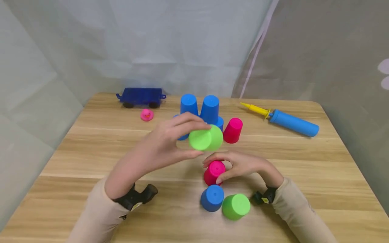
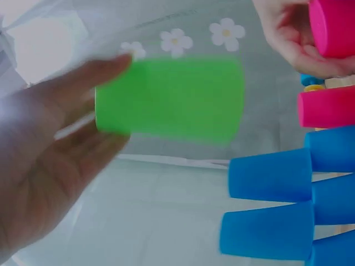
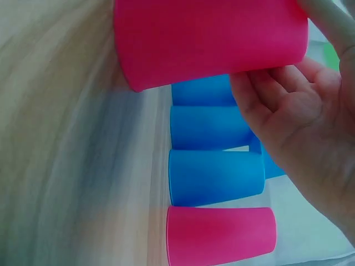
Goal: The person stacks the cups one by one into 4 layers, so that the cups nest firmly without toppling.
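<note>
left hand [image 1: 165, 143]: raised, fingers curled gripping | right hand [image 1: 243, 165]: low, fingers pinching

Soft, even light falls on the table [image 1: 91, 141] with faint shadows under the cups, the head view sharp, while both wrist views are smeared, the green cup [image 2: 172, 100] blurred at its edges

We take this for a staged recording booth set up for play with toys, not a lived-in room. A light wooden bench [image 1: 91, 162] with rounded corners stands closed in by pale grey fabric sheets [image 1: 152, 44] hung as walls, one printed with white flowers [image 2: 226, 32]. On the bench lie only toys: small plastic stacking cups in blue [image 1: 209, 108], pink [image 1: 233, 130] and green [image 1: 236, 206], a dark blue toy wagon [image 1: 141, 97], a small pink rubber duck [image 1: 147, 115] and a blue and yellow balloon hand pump [image 1: 287, 120].
</note>
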